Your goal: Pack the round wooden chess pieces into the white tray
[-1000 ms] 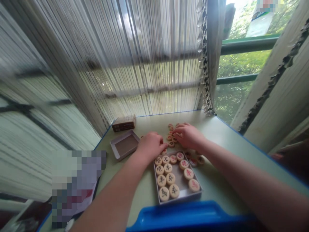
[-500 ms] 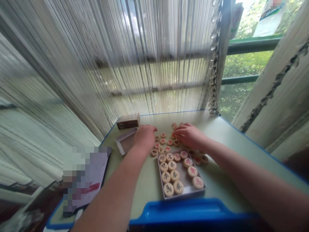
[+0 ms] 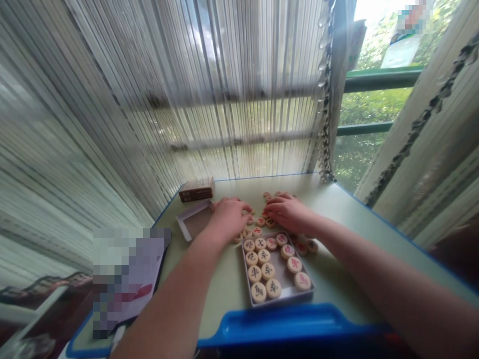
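Observation:
Loose xiangqi pieces (image 3: 257, 231), round pale wooden discs with red or black characters, lie scattered in the middle of the table. My left hand (image 3: 231, 215) reaches over those on the left, its fingers apart and stretched to the right. Across from it, my right hand (image 3: 287, 212) lies over the right part of the pile with fingers spread, covering some discs. Whether any fingertip grips a piece cannot be made out. Closer to me sits a shallow box (image 3: 282, 269), with black-marked pieces in two columns on its left and red-marked ones along its top and right.
Beside my left hand lies a box lid (image 3: 185, 227), with a small brown box (image 3: 196, 189) behind it. A tablet-like device (image 3: 140, 294) rests at the left edge. The table's blue raised edge (image 3: 280, 324) is in front; string curtains (image 3: 232, 114) hang behind.
My left hand has moved right and its fingers now extend over the pieces. My right hand stays over the pile with a slight shift. The box's contents look the same.

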A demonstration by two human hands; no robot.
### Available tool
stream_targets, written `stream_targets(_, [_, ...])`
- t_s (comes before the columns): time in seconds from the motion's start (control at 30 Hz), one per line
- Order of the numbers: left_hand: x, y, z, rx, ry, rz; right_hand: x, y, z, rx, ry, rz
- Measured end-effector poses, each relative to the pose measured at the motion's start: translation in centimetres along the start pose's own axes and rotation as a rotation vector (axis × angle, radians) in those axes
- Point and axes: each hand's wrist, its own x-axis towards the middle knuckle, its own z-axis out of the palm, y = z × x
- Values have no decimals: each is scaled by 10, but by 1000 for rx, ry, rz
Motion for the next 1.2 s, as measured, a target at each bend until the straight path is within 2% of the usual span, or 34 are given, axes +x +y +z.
stream_targets(0.13, [1,2,11,49,30,57,0,-2,-1,75,20,-48])
stream_targets(0.3, [7,-6,28,20,41,138,0,-9,-6,269,-48,-124])
stream_targets(0.43, [8,-6,29,38,38,148,0,-9,-7,249,-81,-138])
stream_targets(0.63, [7,-3,28,74,63,158,0,-3,0,203,-38,-75])
stream_targets(0.73, [8,-4,30,65,75,146,-1,-9,-3,237,-34,-90])
stream_targets(0.9, [13,-6,34,-7,10,111,-2,-22,-11,303,-126,-166])
stream_targets(1.2, [13,2,39,24,109,76,1,-7,-4,169,29,-82])
